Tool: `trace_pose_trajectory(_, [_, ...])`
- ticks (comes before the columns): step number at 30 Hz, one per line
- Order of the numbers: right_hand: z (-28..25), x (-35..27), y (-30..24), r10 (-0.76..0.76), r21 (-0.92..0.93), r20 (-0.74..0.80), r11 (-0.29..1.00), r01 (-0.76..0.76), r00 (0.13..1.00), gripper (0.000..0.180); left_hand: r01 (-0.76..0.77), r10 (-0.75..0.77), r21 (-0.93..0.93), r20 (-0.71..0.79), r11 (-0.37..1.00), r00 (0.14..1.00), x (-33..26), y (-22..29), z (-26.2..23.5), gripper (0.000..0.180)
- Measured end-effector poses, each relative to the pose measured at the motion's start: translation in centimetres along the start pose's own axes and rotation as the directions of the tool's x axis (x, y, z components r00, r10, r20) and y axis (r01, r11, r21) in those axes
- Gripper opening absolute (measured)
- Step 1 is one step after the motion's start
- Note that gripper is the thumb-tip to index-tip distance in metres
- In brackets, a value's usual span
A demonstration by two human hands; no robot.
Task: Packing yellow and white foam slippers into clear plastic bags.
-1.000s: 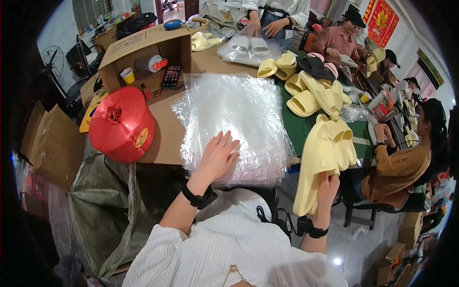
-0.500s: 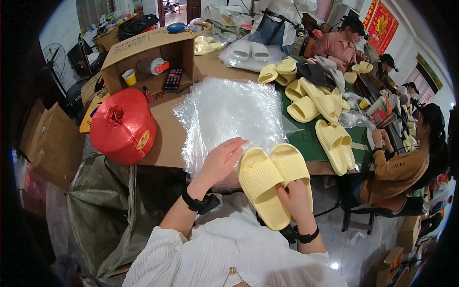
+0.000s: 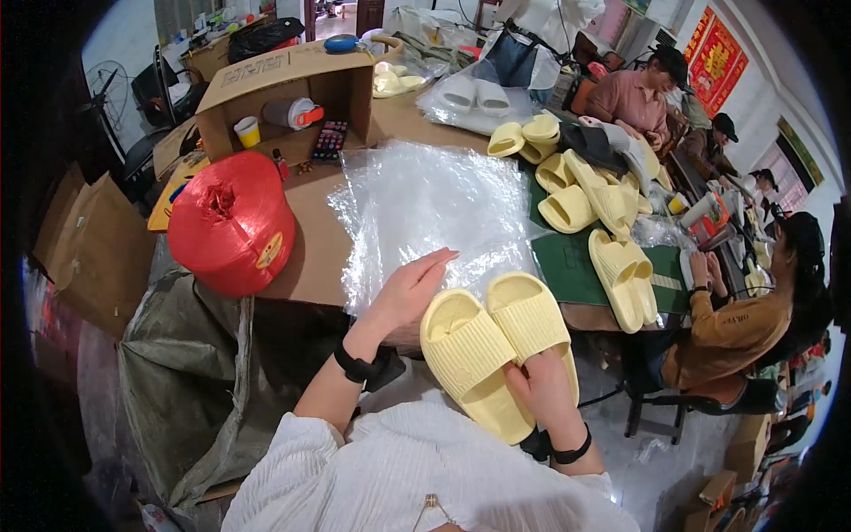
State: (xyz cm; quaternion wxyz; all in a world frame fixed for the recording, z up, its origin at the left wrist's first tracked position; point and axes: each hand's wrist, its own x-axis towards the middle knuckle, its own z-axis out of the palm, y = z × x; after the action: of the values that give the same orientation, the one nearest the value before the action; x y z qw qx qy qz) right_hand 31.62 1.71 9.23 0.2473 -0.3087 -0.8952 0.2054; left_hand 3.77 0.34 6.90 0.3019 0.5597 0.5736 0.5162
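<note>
My right hand (image 3: 547, 388) grips a pair of pale yellow slide slippers (image 3: 464, 356) held side by side in front of me. Its fingers reach in under the straps, so their tips are hidden. Just left of the pair, my left hand (image 3: 406, 293) is open, fingers stretched out together over the near part of a stack of clear plastic bags (image 3: 430, 199). It holds nothing, and I cannot tell whether it touches the top bag. More yellow slippers (image 3: 618, 277) lie on the green mat to the right.
A big red roll of plastic twine (image 3: 232, 226) sits at the table's left edge. Behind it, a cardboard box (image 3: 284, 84) on its side holds a cup, a bottle and a phone. A grey-green sack (image 3: 182, 390) stands lower left. A co-worker (image 3: 736, 332) sits at right.
The slippers and my right hand have moved slightly down, and the pair has shifted a little left. My left hand stays outstretched by the bags. The view has shifted slightly.
</note>
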Motion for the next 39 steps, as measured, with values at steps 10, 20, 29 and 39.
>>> trace_pose_trajectory(10, [1.6, 1.8, 2.4, 0.078, -0.204, -0.084, 0.975, -0.094, 0.993, 0.024, 0.124, -0.098, -0.131, 0.189, 0.984, 0.977, -0.3, 1.0, 0.3, 0.039])
trace_pose_trajectory(20, [4.9, 5.2, 3.8, 0.085, -0.075, -0.059, 0.993, -0.090, 0.995, 0.022, -0.467, 0.392, 0.362, 0.263, 0.807, 0.881, -2.2, 2.4, 4.4, 0.039])
trace_pose_trajectory(29, [7.9, 13.8, 4.7, -0.427, -0.571, -0.145, 0.773, 0.277, 0.892, 0.033, -0.453, 0.375, 0.176, 0.349, 0.874, 0.859, -3.3, 5.8, 2.0, 0.039])
trace_pose_trajectory(39, [12.4, 23.0, 5.2, 0.198, 0.042, -0.247, 0.980, -0.193, 0.948, 0.043, -0.353, 0.300, 0.320, 0.204, 0.879, 0.932, -3.5, 4.2, -1.9, 0.032])
